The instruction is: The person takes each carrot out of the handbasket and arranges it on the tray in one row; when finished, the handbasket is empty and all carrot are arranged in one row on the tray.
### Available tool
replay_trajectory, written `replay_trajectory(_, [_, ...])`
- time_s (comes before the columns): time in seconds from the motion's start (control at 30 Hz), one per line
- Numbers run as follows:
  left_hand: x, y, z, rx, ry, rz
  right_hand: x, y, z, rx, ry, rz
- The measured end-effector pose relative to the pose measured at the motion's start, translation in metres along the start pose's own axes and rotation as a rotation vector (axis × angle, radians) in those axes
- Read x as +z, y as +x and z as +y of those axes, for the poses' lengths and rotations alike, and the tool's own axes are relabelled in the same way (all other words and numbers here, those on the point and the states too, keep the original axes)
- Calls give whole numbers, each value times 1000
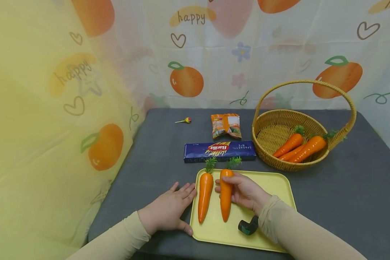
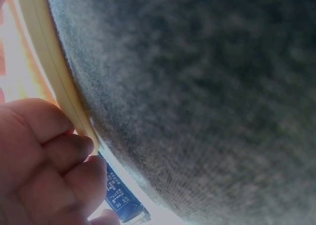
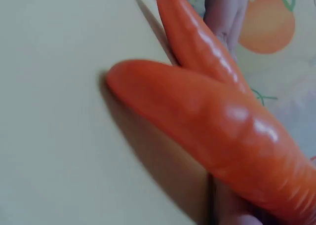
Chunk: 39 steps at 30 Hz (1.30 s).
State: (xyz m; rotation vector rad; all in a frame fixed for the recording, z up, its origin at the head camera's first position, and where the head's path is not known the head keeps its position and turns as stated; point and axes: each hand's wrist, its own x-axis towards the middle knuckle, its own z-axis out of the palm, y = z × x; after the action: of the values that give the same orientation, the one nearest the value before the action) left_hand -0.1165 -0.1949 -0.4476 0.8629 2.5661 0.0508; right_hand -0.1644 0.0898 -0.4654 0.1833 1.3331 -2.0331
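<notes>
My right hand point(image 1: 248, 191) grips an orange carrot point(image 1: 226, 195) with a green leafy top, thumb and fingers round its upper part. It is over the yellow tray point(image 1: 263, 236); in the right wrist view this carrot's tip point(image 3: 128, 77) is close to the tray, its shadow beside it. A second carrot point(image 1: 205, 196) lies on the tray to the left, roughly parallel to the held one. My left hand point(image 1: 169, 209) touches the tray's left rim with fingers extended and thumb near the front corner. The left wrist view shows these fingers point(image 2: 74, 180) along the rim point(image 2: 54, 62).
Behind the tray lies a blue spaghetti box point(image 1: 219, 151), with an orange snack packet point(image 1: 226, 125) and a lollipop point(image 1: 186, 120) farther back. At the right, a wicker basket point(image 1: 266, 153) with a tall handle holds three carrots point(image 1: 310, 148). A small black device point(image 1: 248, 226) is at my right wrist.
</notes>
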Motion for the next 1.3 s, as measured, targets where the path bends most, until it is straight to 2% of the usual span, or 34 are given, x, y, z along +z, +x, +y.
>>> replay_trajectory(0.17, [0,0,0,7,5,1,3,-8,2,19,-52,51])
replay_trajectory(0.63, [0,2,0,2,-20,-11,6,-22,-1,28,-128,41])
replay_trajectory(0.87, [1,1,-1,6,-22,-1,3,-28,-10,25,-153,45])
replay_trajectory(1.1, [1,2,-1,14,-8,11,-2,-36,-28,14,-204,-5])
replay_trajectory(1.3, [0,1,-1,11,-15,11,-13,-49,-67,-83,-199,-94])
